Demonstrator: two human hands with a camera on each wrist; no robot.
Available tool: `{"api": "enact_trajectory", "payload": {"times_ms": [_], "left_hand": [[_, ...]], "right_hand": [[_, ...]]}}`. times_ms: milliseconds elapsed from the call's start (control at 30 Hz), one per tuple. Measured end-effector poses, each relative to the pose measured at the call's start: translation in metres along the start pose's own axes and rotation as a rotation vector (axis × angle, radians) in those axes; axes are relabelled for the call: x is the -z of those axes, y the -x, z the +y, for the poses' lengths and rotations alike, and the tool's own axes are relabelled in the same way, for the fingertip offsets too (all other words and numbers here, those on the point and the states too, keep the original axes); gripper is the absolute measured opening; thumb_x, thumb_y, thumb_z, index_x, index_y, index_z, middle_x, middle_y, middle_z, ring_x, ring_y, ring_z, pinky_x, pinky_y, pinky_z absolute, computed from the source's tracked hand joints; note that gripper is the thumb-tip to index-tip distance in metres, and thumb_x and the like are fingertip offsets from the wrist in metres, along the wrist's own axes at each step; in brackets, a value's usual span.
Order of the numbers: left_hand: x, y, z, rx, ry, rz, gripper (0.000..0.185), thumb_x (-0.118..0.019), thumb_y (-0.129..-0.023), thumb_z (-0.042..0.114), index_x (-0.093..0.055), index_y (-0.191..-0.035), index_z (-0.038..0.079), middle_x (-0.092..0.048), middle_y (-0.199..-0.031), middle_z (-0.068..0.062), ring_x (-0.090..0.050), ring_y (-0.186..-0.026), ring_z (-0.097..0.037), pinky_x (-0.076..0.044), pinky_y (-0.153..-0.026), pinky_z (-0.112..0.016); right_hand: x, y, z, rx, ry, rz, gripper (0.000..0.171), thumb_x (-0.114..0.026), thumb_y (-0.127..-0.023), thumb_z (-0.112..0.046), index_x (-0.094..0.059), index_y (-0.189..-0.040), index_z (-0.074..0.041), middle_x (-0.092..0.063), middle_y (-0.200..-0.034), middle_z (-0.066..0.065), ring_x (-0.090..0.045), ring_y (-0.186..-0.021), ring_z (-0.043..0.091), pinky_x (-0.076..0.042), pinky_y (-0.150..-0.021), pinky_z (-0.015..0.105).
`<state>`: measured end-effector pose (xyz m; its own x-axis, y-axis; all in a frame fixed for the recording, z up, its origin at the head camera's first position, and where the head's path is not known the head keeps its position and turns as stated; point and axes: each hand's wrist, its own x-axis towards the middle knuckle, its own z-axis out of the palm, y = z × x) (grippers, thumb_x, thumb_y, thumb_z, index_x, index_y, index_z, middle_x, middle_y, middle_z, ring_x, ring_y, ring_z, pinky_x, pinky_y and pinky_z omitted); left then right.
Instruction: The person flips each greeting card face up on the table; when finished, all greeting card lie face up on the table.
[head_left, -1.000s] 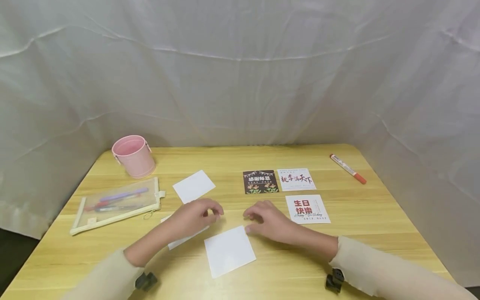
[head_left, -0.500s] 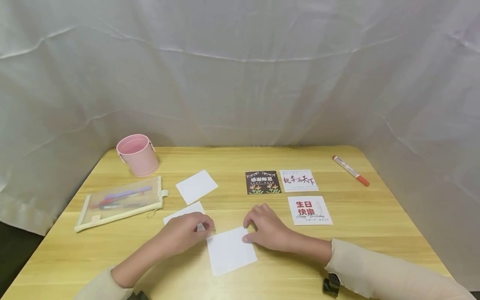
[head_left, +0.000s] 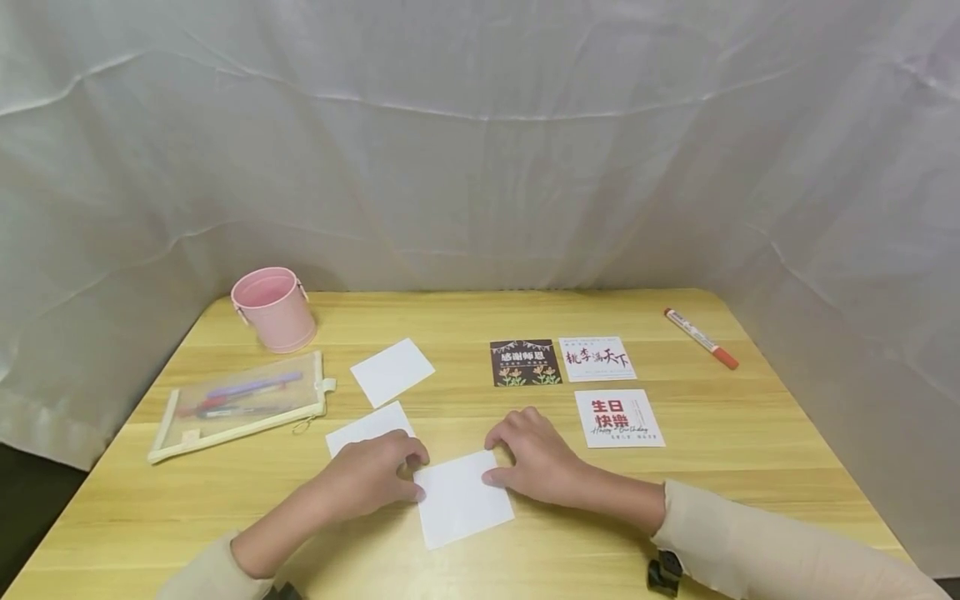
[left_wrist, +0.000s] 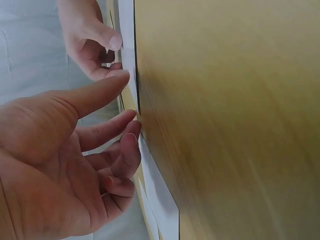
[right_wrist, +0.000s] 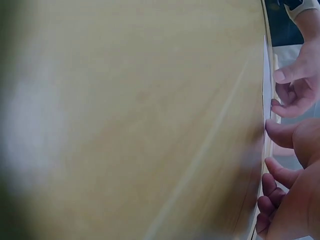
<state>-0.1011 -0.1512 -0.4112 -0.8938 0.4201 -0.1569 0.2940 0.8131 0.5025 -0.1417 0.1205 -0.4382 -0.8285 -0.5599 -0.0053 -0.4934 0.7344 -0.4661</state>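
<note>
Both hands are resting at the near blank card (head_left: 461,498), the left hand (head_left: 372,477) touching its left edge and the right hand (head_left: 534,460) its far right corner. Just beyond the left hand a second blank card (head_left: 365,427) is lying flat, and a third (head_left: 392,371) farther off. Beyond and to the right of the right hand three printed cards (head_left: 617,417) are lying flat. The pouch (head_left: 238,405) and the pink cup (head_left: 273,309) are standing well to the left, the marker (head_left: 701,337) well to the right. Bare table (head_left: 750,467) is showing between these.

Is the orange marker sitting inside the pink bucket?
No, the orange marker lies on the table at the far right, well apart from the pink bucket.
</note>
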Motion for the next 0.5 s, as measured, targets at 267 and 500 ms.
{"api": "enact_trajectory", "payload": {"times_ms": [267, 500], "left_hand": [[-0.0023, 0.0001, 0.0010, 0.024, 0.014, 0.004, 0.039, -0.080, -0.084, 0.039, -0.069, -0.114, 0.017, -0.064, -0.105, 0.009, -0.064, -0.094, -0.013, -0.053, -0.081, -0.048], [-0.0046, -0.0032, 0.0026, 0.047, 0.054, -0.010, 0.036, -0.080, -0.084, 0.035, -0.069, -0.113, 0.016, -0.065, -0.100, 0.009, -0.061, -0.090, -0.011, -0.052, -0.079, -0.045]], "right_hand": [[-0.0033, 0.0031, -0.0015, -0.002, 0.062, 0.023, 0.041, -0.080, -0.082, -0.044, -0.067, -0.110, -0.016, -0.057, -0.103, -0.006, -0.045, -0.102, 0.014, -0.043, -0.096, 0.038], [-0.0041, 0.0055, -0.0026, 0.016, 0.074, 0.053, 0.038, -0.081, -0.082, -0.040, -0.067, -0.106, -0.015, -0.055, -0.097, -0.007, -0.044, -0.096, 0.013, -0.042, -0.091, 0.036]]}}
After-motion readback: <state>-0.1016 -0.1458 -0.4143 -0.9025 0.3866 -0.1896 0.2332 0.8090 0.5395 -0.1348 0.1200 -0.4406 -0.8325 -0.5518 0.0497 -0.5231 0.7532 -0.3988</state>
